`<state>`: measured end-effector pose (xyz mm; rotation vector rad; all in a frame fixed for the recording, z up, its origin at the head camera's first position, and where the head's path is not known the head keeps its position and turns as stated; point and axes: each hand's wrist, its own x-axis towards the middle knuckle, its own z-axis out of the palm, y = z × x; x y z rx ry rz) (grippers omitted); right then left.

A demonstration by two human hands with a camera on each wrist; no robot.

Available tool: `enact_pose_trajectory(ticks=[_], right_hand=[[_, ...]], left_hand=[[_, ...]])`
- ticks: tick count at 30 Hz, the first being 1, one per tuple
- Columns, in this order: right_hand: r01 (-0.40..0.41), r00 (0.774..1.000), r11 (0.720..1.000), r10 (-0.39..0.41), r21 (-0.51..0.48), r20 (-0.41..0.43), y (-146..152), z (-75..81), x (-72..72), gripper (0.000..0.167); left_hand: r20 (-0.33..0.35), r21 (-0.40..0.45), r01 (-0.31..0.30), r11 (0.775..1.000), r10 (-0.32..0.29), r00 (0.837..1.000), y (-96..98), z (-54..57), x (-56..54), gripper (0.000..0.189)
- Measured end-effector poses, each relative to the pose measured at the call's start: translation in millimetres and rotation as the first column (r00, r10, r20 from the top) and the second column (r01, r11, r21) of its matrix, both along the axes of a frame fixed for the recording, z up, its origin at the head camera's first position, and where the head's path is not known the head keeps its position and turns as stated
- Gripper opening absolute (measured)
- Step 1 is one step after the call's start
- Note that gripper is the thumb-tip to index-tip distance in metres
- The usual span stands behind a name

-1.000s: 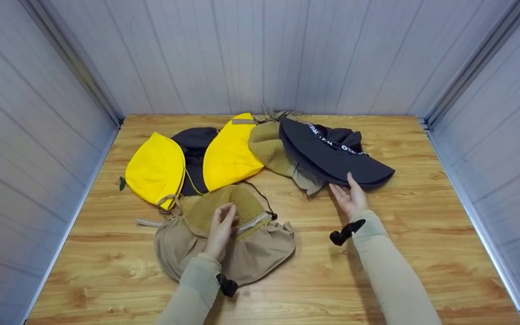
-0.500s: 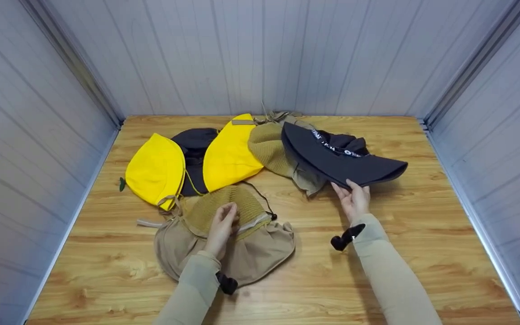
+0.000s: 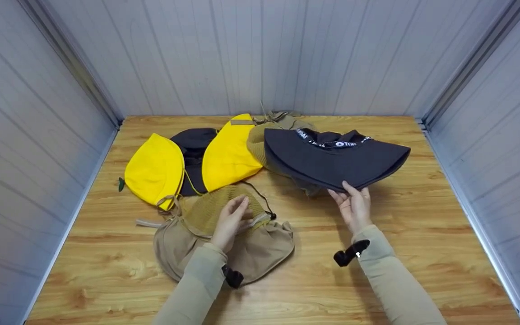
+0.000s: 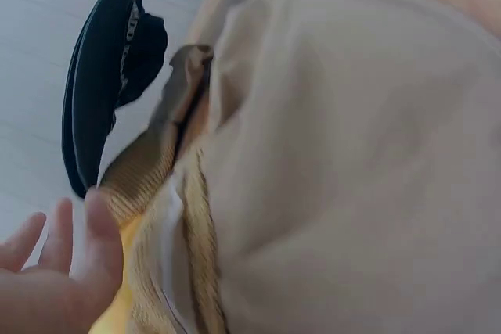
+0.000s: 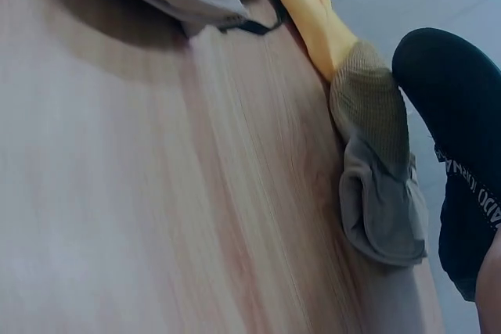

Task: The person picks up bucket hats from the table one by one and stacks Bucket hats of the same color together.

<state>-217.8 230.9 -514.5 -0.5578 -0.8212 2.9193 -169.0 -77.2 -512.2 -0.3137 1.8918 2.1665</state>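
My right hand [image 3: 355, 208] pinches the lower brim edge of a dark sun hat [image 3: 332, 160], thumb on top and fingers beneath. The hat is tilted, its brim toward me and a white-lettered band at the crown. In the left wrist view the dark hat [image 4: 98, 84] hangs above the others. My left hand [image 3: 230, 221] hovers over a tan sun hat [image 3: 260, 257] with a ribbed crown and a wide cloth brim. Its fingers [image 4: 102, 232] are loosely bent around nothing. A second ribbed tan hat [image 5: 372, 103] lies partly behind the dark one.
Two yellow hats [image 3: 154, 169] lie at the back left, with another dark hat [image 3: 195, 140] between them. A black cord [image 3: 264, 198] with a toggle trails from the near tan hat. Pale panel walls [image 3: 260, 58] enclose the wood-grain surface [image 3: 120, 271] on three sides.
The dark hat has been raised and swung so its brim faces me more squarely, still in my right hand. My left hand has shifted slightly right and up over the near tan hat.
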Motion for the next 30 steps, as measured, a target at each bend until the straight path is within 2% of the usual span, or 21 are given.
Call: enact_pose_trajectory(ticks=[3,7,15,18,21,24,30], right_hand=[[-0.028,1.000,1.000,0.028,0.012,-0.014,-6,1.7,7.0,0.042],[-0.056,0.998,0.998,0.056,0.007,-0.034,-13,2.1,16.5,0.040],[-0.118,0.988,0.993,0.119,0.022,-0.094,-26,2.7,35.7,0.044],[-0.137,0.984,0.990,0.140,0.032,-0.109,-29,2.2,41.6,0.041],[-0.153,0.981,0.987,0.158,0.047,-0.115,-32,2.1,46.6,0.038],[-0.163,0.979,0.984,0.170,0.065,-0.117,-34,1.9,50.7,0.037],[-0.186,0.971,0.975,0.201,0.125,-0.127,-34,1.6,56.6,0.040]], left_hand=[[-0.010,0.063,0.046,0.997,-0.045,0.999,5.3,4.0,-1.4,0.059],[-0.034,0.098,0.100,0.990,-0.098,0.995,11.1,7.7,-3.7,0.061],[-0.002,0.171,0.141,0.975,-0.142,0.990,18.3,15.2,-11.9,0.066],[0.016,0.224,0.123,0.967,-0.129,0.991,20.4,15.4,-15.2,0.068],[0.015,0.290,0.091,0.953,-0.100,0.995,21.1,14.1,-16.6,0.061],[0.015,0.360,0.048,0.932,-0.057,0.998,20.5,12.4,-16.1,0.053],[-0.001,0.440,-0.020,0.898,0.023,1.000,19.5,10.7,-13.9,0.053]])
